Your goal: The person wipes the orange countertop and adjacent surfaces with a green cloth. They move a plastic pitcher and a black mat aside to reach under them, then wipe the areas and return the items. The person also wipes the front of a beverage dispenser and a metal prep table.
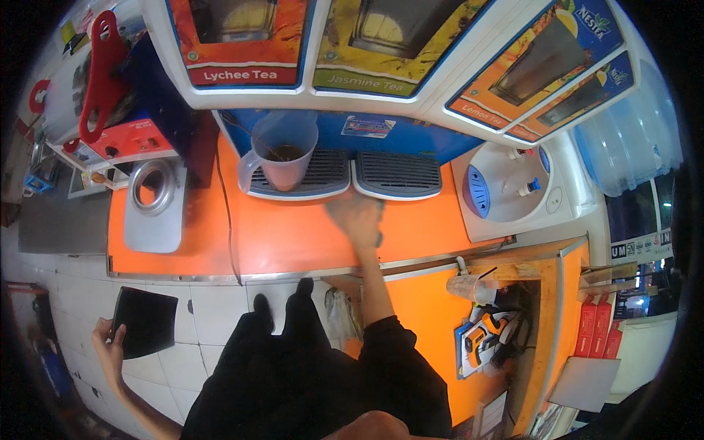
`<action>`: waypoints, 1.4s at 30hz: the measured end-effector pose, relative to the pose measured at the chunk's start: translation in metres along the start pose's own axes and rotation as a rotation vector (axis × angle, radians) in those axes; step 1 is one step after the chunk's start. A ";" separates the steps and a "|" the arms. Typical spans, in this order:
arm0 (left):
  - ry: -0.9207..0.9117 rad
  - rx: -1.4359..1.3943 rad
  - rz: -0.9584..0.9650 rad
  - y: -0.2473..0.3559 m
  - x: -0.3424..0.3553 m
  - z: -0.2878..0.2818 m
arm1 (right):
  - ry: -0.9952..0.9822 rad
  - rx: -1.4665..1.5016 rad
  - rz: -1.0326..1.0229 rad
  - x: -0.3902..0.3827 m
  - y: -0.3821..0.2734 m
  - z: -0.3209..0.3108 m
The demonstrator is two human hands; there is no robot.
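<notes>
My left hand (pixel 108 339) is out to the left above the tiled floor, thumb pressed on the edge of a flat black panel-like object (pixel 150 324); its exact kind does not show. Over the front of the orange counter (pixel 293 235), just below the drip trays, my right hand (pixel 357 218) is smeared by motion. Whether its fingers hold anything is unclear. A translucent plastic pitcher (pixel 282 167) with some brownish liquid stands on the left drip tray (pixel 334 170), handle toward the left. The right drip tray (pixel 400 176) has nothing on it.
A tea dispenser (pixel 315 99) overhangs the trays. At right stands a water dispenser (pixel 506 191) with a large bottle (pixel 623 139). To the left are a cup sealing machine (pixel 132 136) and a metal plate with a round hole (pixel 154 213). A plastic cup (pixel 469 288) sits on the lower orange surface.
</notes>
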State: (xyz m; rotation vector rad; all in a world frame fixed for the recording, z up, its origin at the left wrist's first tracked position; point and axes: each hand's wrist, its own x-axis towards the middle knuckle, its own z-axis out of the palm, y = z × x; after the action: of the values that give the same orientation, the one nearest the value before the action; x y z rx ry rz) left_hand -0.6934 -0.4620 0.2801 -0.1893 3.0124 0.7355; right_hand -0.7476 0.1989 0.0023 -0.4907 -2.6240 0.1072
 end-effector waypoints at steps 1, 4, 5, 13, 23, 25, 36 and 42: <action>0.086 -0.063 -0.013 -0.007 -0.010 0.008 | -0.001 0.115 0.102 0.016 0.008 -0.023; 0.209 -0.176 0.030 -0.015 -0.013 0.020 | -0.028 0.207 0.172 0.022 -0.037 -0.033; 0.154 -0.170 0.074 -0.008 0.001 0.019 | -0.036 0.184 0.165 0.016 -0.067 -0.023; -0.027 -0.093 0.120 0.003 0.020 0.016 | -0.336 0.007 0.137 0.025 0.009 -0.013; -0.091 -0.247 0.221 0.014 0.014 0.014 | -0.147 0.193 0.102 0.007 -0.058 -0.034; -0.073 -0.264 0.205 0.017 0.020 0.018 | -0.138 -0.088 0.079 0.005 0.034 -0.011; -0.164 -0.244 0.439 0.048 0.040 0.021 | -0.114 0.407 -0.051 -0.008 -0.144 -0.038; -0.258 -0.447 0.243 0.063 0.030 0.016 | 0.222 0.366 0.168 0.003 0.086 -0.064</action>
State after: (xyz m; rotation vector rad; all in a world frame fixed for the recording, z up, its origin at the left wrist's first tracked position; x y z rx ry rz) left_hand -0.7311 -0.4021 0.2931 0.2493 2.6132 1.3334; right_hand -0.6926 0.2797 0.0463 -0.5549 -2.2739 0.5430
